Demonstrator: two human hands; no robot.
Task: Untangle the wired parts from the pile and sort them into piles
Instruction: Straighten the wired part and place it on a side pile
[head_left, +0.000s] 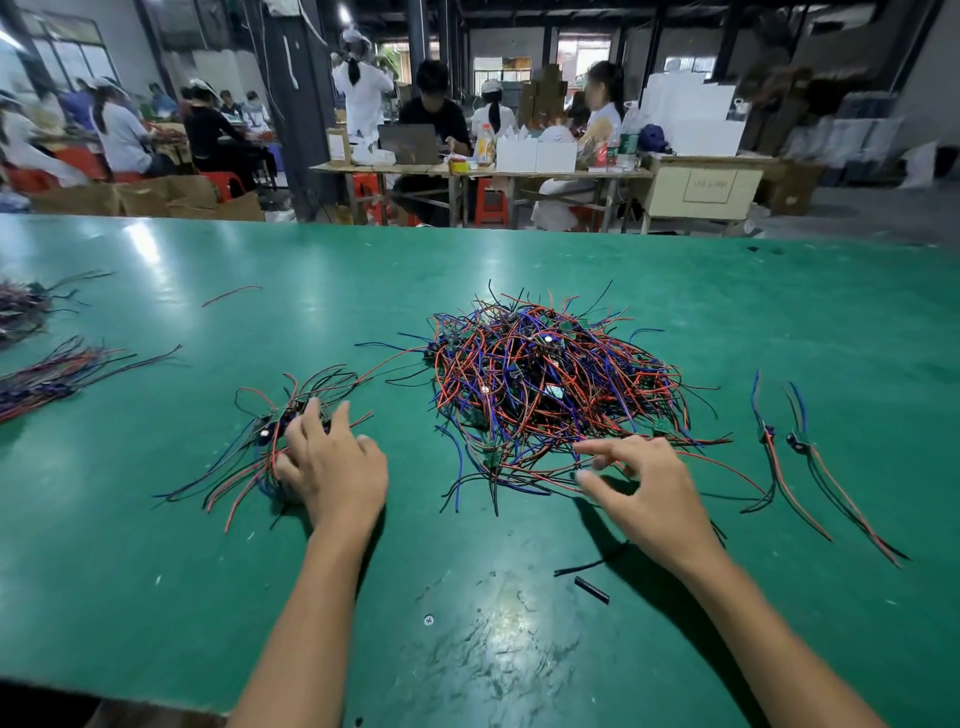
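Centrally, glossy red-blue-black wire tangle (550, 384)

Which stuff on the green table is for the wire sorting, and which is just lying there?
For the job: big tangled pile of red, blue and black wires; small wire clump under the left hand.

Lying about: short black tube; small white screw.

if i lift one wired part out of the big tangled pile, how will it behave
Probably floppy: the thin wires in the big pile curve loosely. It will likely snag and drag neighbours, since they interlace. Likely light, as the right hand reaches with just fingertips.
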